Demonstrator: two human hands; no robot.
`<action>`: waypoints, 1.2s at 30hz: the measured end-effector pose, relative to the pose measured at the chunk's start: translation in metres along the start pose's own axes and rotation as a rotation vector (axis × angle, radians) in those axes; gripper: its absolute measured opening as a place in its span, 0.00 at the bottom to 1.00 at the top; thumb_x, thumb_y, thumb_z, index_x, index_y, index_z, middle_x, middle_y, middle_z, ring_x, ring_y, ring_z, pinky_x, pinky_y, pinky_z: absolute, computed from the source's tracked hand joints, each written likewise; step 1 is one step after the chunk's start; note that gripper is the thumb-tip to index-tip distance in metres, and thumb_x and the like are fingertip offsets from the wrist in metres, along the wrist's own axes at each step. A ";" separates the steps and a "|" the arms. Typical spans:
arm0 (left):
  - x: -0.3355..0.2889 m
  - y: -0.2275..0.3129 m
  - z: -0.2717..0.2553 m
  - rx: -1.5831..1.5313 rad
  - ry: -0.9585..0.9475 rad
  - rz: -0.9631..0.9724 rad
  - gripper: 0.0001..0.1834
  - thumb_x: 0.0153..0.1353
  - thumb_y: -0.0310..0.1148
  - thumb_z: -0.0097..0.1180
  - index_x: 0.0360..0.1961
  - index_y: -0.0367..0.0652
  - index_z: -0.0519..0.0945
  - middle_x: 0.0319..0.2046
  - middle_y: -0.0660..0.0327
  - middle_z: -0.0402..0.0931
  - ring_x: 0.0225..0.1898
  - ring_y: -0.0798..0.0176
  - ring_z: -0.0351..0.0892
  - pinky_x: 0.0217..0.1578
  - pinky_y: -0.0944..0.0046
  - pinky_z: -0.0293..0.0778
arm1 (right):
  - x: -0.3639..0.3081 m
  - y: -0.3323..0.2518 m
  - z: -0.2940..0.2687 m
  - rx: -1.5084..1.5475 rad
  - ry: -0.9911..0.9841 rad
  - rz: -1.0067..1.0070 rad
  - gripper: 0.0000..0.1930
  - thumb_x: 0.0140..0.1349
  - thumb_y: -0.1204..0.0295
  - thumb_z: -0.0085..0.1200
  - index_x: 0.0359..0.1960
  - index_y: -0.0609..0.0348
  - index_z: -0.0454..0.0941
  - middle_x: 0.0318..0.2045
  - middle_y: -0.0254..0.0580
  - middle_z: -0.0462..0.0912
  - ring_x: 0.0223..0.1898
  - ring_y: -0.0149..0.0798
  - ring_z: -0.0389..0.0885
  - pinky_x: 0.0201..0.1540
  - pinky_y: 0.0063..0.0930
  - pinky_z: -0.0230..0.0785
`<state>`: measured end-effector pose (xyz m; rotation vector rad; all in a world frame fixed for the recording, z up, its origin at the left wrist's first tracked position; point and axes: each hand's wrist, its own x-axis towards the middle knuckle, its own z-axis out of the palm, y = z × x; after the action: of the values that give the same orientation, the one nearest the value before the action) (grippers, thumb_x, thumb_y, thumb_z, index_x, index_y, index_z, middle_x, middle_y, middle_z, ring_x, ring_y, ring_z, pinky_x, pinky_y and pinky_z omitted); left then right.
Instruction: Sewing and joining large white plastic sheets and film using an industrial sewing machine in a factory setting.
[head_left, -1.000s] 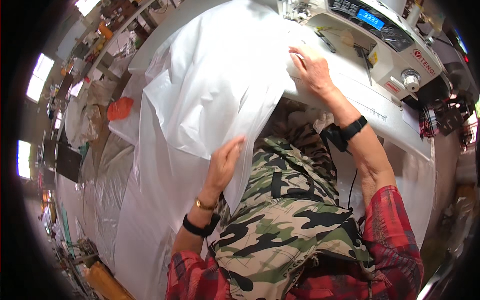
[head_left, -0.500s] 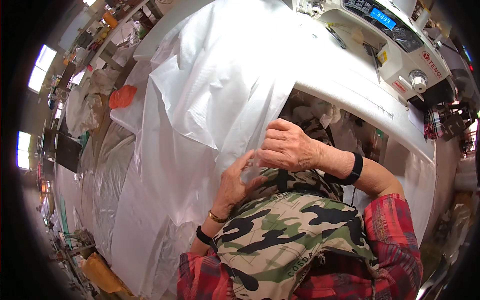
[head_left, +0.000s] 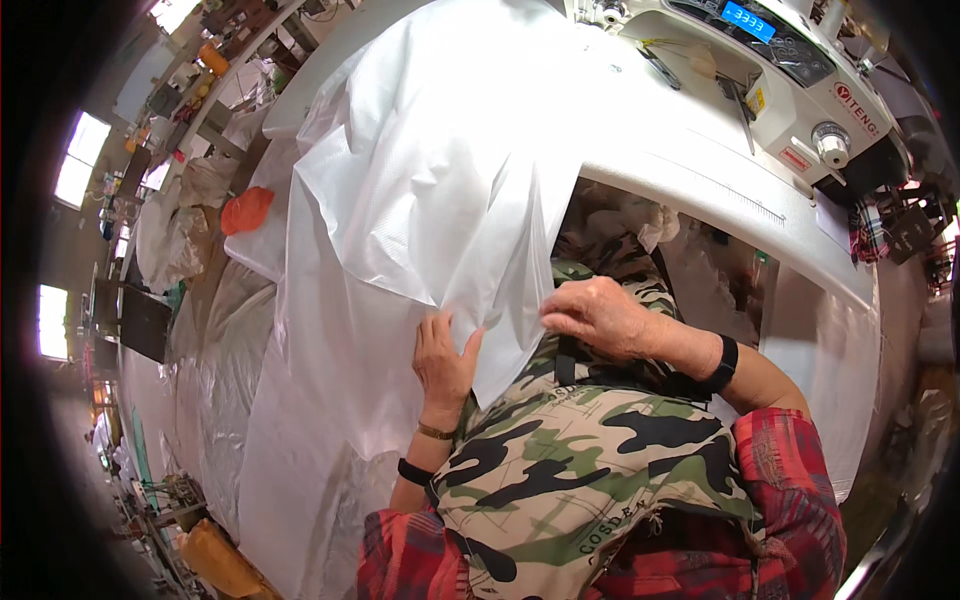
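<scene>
A large translucent white sheet (head_left: 400,200), smooth and plastic-like, drapes off the white sewing table (head_left: 690,175) and down over my lap. My left hand (head_left: 445,368) lies on it with the fingers stretched forward and the thumb apart. At the sheet's right edge, my right hand (head_left: 605,318) is closed in a pinch, its fingertips at the border of the material. Folds run from the tabletop down between the two hands. The fingertips of both hands are slightly blurred.
A white sewing machine (head_left: 800,120) with a lit blue display stands at the upper right. Small thread snips (head_left: 660,68) and a dark tool (head_left: 738,110) lie near it. To the left are piled plastic sheeting (head_left: 225,350) and an orange-red bundle (head_left: 247,211).
My hands, close together before, are now apart. The left has moved left and flattened onto the sheet; the right has moved slightly right and down. The sheet's edge between them is spread out.
</scene>
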<state>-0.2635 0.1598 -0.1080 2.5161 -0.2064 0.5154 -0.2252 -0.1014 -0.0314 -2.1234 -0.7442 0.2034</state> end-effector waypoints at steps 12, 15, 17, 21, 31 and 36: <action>-0.066 -0.091 -0.006 -0.351 -0.284 -0.522 0.08 0.64 0.32 0.57 0.30 0.40 0.78 0.24 0.66 0.77 0.24 0.66 0.75 0.25 0.62 0.69 | -0.018 -0.007 -0.023 -0.069 -0.010 -0.339 0.15 0.64 0.65 0.53 0.21 0.62 0.74 0.17 0.46 0.74 0.23 0.53 0.74 0.30 0.43 0.68; -0.055 -0.083 -0.058 -0.929 -0.117 -0.779 0.12 0.69 0.34 0.54 0.32 0.37 0.80 0.30 0.63 0.82 0.27 0.72 0.77 0.28 0.69 0.74 | -0.061 0.056 -0.025 -0.270 0.057 -0.083 0.14 0.62 0.64 0.52 0.22 0.61 0.74 0.19 0.51 0.75 0.25 0.54 0.76 0.30 0.44 0.69; -0.037 -0.050 -0.098 -1.195 -0.038 -0.789 0.12 0.69 0.32 0.52 0.36 0.33 0.80 0.33 0.58 0.83 0.30 0.69 0.80 0.33 0.69 0.78 | -0.078 0.082 -0.029 -0.316 0.019 0.232 0.15 0.63 0.63 0.50 0.24 0.61 0.75 0.21 0.54 0.77 0.27 0.56 0.78 0.32 0.46 0.70; -0.020 -0.034 -0.127 -1.316 -0.133 -0.717 0.11 0.69 0.28 0.49 0.43 0.30 0.79 0.40 0.52 0.82 0.37 0.64 0.83 0.40 0.68 0.79 | -0.044 0.034 -0.058 -0.447 -0.201 0.361 0.16 0.67 0.61 0.50 0.28 0.61 0.80 0.22 0.56 0.79 0.29 0.57 0.80 0.34 0.47 0.72; -0.003 -0.001 -0.119 -0.659 -0.244 -0.411 0.19 0.63 0.21 0.53 0.56 0.35 0.77 0.44 0.62 0.77 0.47 0.71 0.73 0.46 0.72 0.69 | 0.021 -0.039 -0.030 0.323 0.009 0.167 0.15 0.67 0.64 0.54 0.41 0.67 0.80 0.23 0.45 0.84 0.25 0.37 0.83 0.32 0.32 0.75; 0.023 0.047 -0.103 -0.156 -0.157 0.076 0.22 0.56 0.20 0.60 0.54 0.34 0.77 0.49 0.53 0.76 0.49 0.55 0.76 0.50 0.61 0.71 | 0.017 -0.044 -0.012 -0.093 -0.122 0.116 0.21 0.63 0.59 0.60 0.49 0.63 0.77 0.20 0.46 0.83 0.26 0.49 0.84 0.32 0.39 0.75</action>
<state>-0.2864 0.1766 0.0035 2.4032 -0.3880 0.3184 -0.2262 -0.0801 0.0117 -2.2607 -0.7136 0.3701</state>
